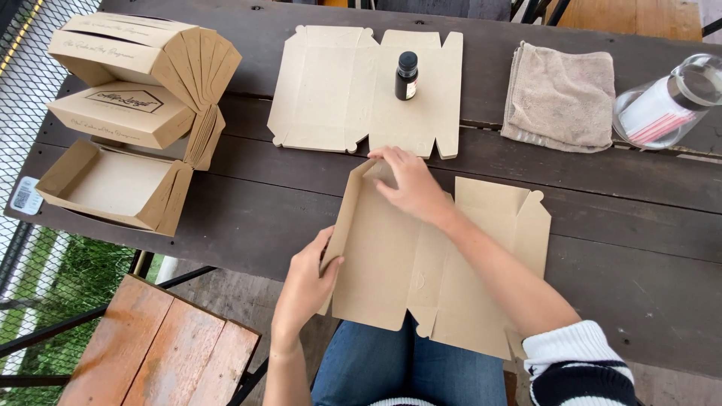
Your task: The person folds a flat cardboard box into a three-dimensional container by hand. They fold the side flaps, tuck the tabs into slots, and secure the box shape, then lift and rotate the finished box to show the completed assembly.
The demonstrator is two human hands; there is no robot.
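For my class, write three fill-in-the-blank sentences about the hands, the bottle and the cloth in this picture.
1. Both hands, left hand and right hand, fold a flat ____ box blank.
2. The small dark bottle stands on another flat ____.
3. The folded cloth lies to the ____ of the bottle.

Missing words: cardboard; blank; right

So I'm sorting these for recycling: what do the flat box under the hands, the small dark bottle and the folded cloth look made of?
Flat box: plain brown cardboard, matte, with creased fold lines and cut tabs. Small dark bottle: probably dark glass, glossy, though it could be plastic; black cap. Folded cloth: beige fabric with a soft, nappy look, likely terry or microfibre.
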